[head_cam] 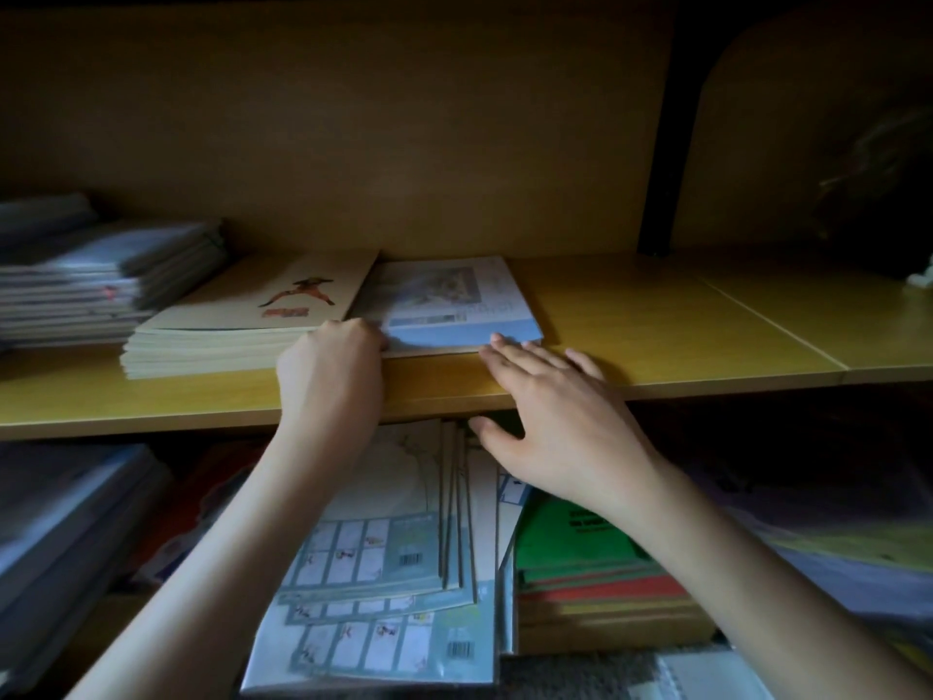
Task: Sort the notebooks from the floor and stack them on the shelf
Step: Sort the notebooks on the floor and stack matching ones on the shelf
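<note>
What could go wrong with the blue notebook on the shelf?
1. The blue notebook lies tight against the cream stack. The left hand gripping its corner could knock that stack's top notebooks askew.
2. The right hand touches its other corner only with flat fingers, so the notebook may skid toward the front of the shelf.
3. If it drops, it would probably land on the fanned pile below and spread it further.

Single view, from the wide-angle camera I watch through, worn on the person's head. It faces forward and a little down into a yellow-brown wooden shelf (pixel 656 320), whose front edge crosses mid-frame. It sits near: the left hand (pixel 330 376) and right hand (pixel 560 416) reach across that edge, arms entering from the frame's bottom corners.
</note>
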Motion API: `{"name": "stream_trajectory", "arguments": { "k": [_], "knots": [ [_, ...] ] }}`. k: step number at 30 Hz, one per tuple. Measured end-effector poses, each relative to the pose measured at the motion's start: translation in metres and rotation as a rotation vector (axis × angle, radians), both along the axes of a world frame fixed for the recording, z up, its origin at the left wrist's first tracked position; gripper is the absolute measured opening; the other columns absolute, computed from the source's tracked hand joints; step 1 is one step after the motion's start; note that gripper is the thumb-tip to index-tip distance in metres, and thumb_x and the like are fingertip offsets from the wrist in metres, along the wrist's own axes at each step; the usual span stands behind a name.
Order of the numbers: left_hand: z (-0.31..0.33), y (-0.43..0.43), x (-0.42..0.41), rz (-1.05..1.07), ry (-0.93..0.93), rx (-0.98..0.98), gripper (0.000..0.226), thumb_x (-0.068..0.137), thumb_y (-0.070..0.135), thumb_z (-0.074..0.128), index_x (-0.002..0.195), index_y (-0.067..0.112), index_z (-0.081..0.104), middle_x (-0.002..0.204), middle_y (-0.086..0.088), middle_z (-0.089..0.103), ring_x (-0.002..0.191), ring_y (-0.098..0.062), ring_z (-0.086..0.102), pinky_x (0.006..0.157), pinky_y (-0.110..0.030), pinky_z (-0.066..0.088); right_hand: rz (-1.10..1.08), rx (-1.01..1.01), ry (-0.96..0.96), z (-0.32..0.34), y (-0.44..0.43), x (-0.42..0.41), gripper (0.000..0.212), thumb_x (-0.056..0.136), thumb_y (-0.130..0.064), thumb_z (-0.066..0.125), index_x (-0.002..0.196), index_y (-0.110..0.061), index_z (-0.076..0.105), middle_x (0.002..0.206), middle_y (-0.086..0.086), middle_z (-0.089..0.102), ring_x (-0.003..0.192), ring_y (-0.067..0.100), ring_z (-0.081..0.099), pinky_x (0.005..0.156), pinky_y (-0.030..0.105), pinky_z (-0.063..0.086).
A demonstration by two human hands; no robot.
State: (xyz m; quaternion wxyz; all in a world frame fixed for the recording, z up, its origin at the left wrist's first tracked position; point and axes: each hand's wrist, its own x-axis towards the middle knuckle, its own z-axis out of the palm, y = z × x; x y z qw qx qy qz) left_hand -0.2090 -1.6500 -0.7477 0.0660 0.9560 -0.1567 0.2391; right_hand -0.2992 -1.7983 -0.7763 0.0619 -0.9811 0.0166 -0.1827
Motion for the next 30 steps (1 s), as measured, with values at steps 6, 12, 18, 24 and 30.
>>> {"name": "stream_trajectory", "arguments": {
  "k": [6,12,18,24,30],
  "knots": [
    [0.006,-0.007,0.007,0.05,0.055,0.0,0.03,0.096,0.015,0.045,0.122,0.02,0.058,0.084,-0.005,0.043,0.077,-0.023,0.049,0.066,-0.032,0.041,-0.007,-0.078,0.012,0.003,-0.002,0.009,0.075,0.088,-0.059,0.044,0.149,-0.025,0.018,0.158,-0.008,0.011,0.144,0.012,0.015,0.117,0.039,0.01],
    [0.0,0.001,0.004,-0.046,0.026,-0.009,0.031,0.097,0.013,0.04,0.121,0.02,0.058,0.078,-0.002,0.047,0.071,-0.021,0.048,0.061,-0.031,0.041,0.024,-0.139,0.006,0.002,-0.003,0.009,0.082,0.085,-0.055,0.054,0.15,-0.026,0.013,0.158,-0.004,0.009,0.144,0.016,0.016,0.117,0.038,0.012],
    [-0.044,0.021,-0.035,-0.642,-0.337,-0.041,0.037,0.088,0.019,0.045,0.121,0.009,0.06,0.136,-0.013,0.053,0.119,-0.03,0.053,0.101,-0.043,0.039,0.27,-0.019,-0.315,-0.029,-0.002,-0.032,0.036,0.085,-0.022,0.057,0.12,-0.013,0.058,0.133,0.005,0.05,0.124,0.019,0.04,0.111,0.032,0.027],
    [-0.148,0.051,-0.097,-0.952,-0.146,0.201,0.041,0.077,0.016,0.058,0.117,0.01,0.063,0.129,-0.011,0.058,0.113,-0.026,0.054,0.094,-0.04,0.043,0.196,0.236,-0.148,-0.135,-0.005,-0.107,0.016,0.08,-0.007,0.054,0.09,-0.016,0.063,0.088,-0.005,0.061,0.077,0.017,0.059,0.065,0.025,0.044],
    [-0.255,0.09,-0.145,-0.839,0.527,0.331,0.044,0.071,0.028,0.057,0.115,0.021,0.062,0.119,-0.004,0.063,0.098,-0.021,0.066,0.073,-0.028,0.055,-0.38,0.67,0.251,-0.226,0.007,-0.19,0.028,0.084,-0.015,0.058,0.1,-0.038,0.053,0.087,-0.018,0.06,0.069,0.002,0.058,0.061,0.025,0.043]
  ]
}}
